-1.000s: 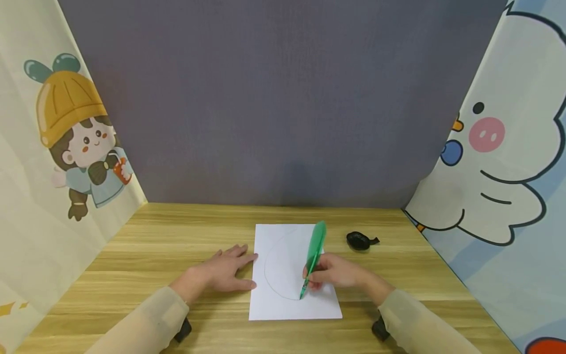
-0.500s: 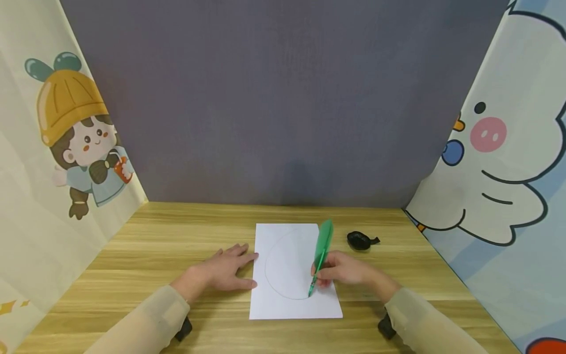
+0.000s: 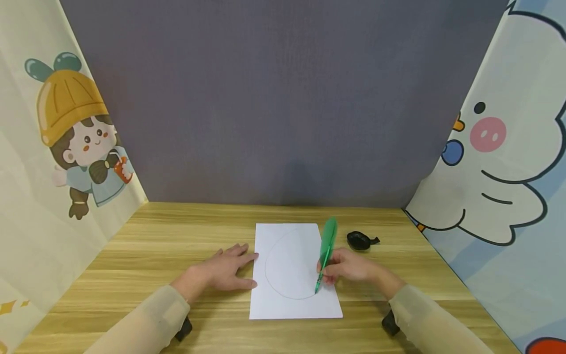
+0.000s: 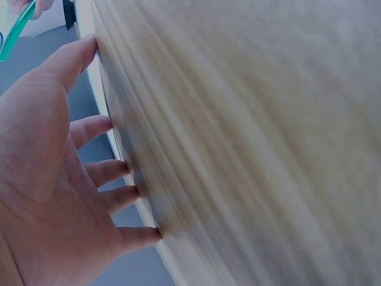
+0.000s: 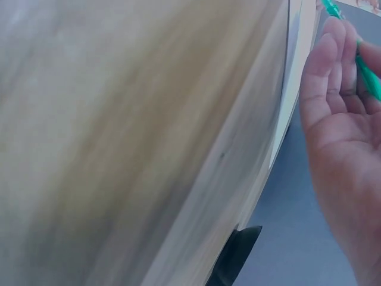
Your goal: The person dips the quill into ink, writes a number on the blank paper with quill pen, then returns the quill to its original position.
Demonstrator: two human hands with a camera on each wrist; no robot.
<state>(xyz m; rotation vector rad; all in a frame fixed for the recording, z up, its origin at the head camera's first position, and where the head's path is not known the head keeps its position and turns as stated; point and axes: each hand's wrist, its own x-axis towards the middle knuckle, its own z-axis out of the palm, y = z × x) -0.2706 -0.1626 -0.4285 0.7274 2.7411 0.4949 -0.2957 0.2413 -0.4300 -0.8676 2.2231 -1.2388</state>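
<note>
A white sheet of paper [image 3: 283, 307] lies on the wooden table, bearing a thin curved line like most of a circle. My right hand [image 3: 347, 265] pinches a green pen [image 3: 326, 253] with a feather-shaped top. Its tip meets the paper at the lower right end of the line. In the right wrist view the fingers [image 5: 336, 77] are curled round the green pen [image 5: 370, 77]. My left hand [image 3: 225, 270] rests with spread fingers at the paper's left edge, thumb and index fingertip at its border. The left wrist view shows those fingers [image 4: 107, 173] straight, tips on the tabletop.
A small black object [image 3: 359, 241] with a short tail lies on the table [image 3: 199, 226] right of the paper. A grey panel [image 3: 283, 108] stands behind the table, with cartoon-printed sheets at both sides.
My right hand has moved right and slightly upward with the green pen, and the curved line has grown along the bottom towards the right. The left hand has stayed in place.
</note>
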